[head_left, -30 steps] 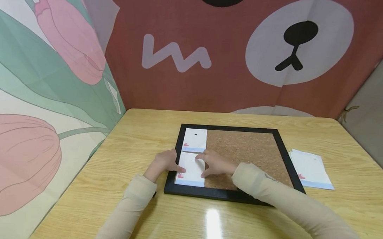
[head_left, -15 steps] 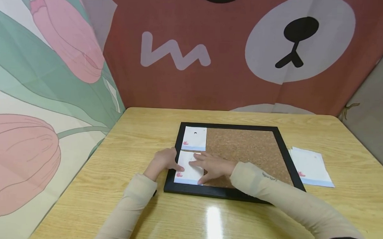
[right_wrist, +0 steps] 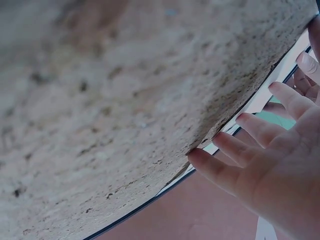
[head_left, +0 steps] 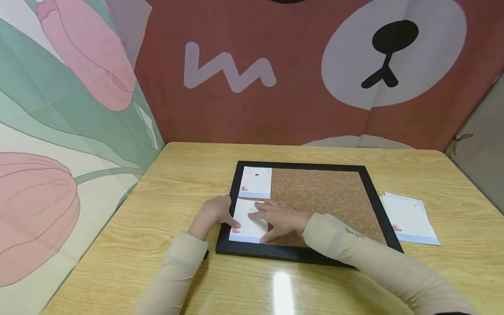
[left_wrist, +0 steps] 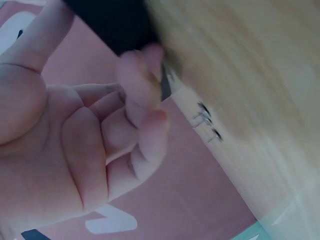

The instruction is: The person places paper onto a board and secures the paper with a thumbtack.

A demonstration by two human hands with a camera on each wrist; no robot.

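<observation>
Board (head_left: 321, 206) with a black frame lies flat on the table (head_left: 184, 173) in our head view, its cork bare across the middle and right. We find the lower sheet (head_left: 249, 226) on the cork's left side, close to the frame and just below the upper sheet (head_left: 255, 185), which bears a small dark dot. Our left hand (head_left: 216, 213) is at the frame's left side, thumb over the lower sheet; its grip is narrow, holding the edge of the board. Our right hand (head_left: 283, 220) spreads its fingers over the lower sheet's right part, its grip wide, pinching nothing. We see spare sheets (head_left: 412, 218) stacked on the table just beside the frame's right edge, and a reddish backdrop (head_left: 237, 115) behind the table.

From the left wrist, we see the fingers curled in with their tips at the black frame, and a few pins (left_wrist: 216, 135) lying on the table near them.

From the right wrist, we look low across the cork, blurred up close; the fingers extend apart, tips along the strip of white paper.
</observation>
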